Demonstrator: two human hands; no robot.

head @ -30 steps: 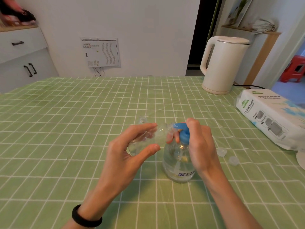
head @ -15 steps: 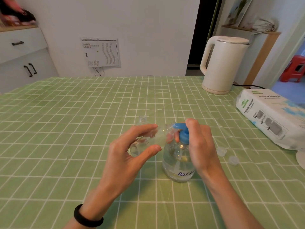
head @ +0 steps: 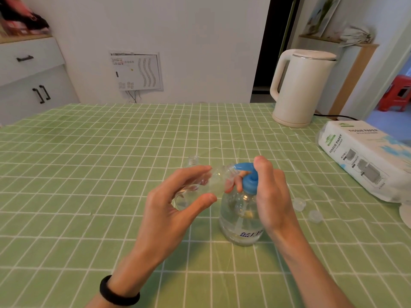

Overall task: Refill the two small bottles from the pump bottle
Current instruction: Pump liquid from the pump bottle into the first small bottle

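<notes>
1. The left hand [head: 175, 210] grips a small clear plastic bottle [head: 200, 187] between thumb and curled fingers. The bottle is tipped almost onto its side, its mouth against the spout of the blue pump head [head: 250, 181].
2. The right hand [head: 271, 196] wraps that pump head, with one finger over its top and the others curled round the far side of the neck.
3. The clear round pump bottle [head: 240, 223] stands upright on the green checked tablecloth [head: 89, 174], holding clear liquid.
4. A second small clear bottle [head: 193, 160] stands upright at its 11 o'clock, just beyond the left fingertips.
5. Two small clear caps [head: 299, 203] lie at its 3 o'clock.
6. A white electric kettle [head: 302, 87] stands at 1 o'clock and a white tissue pack [head: 364, 156] at 2 o'clock, both well apart.
</notes>
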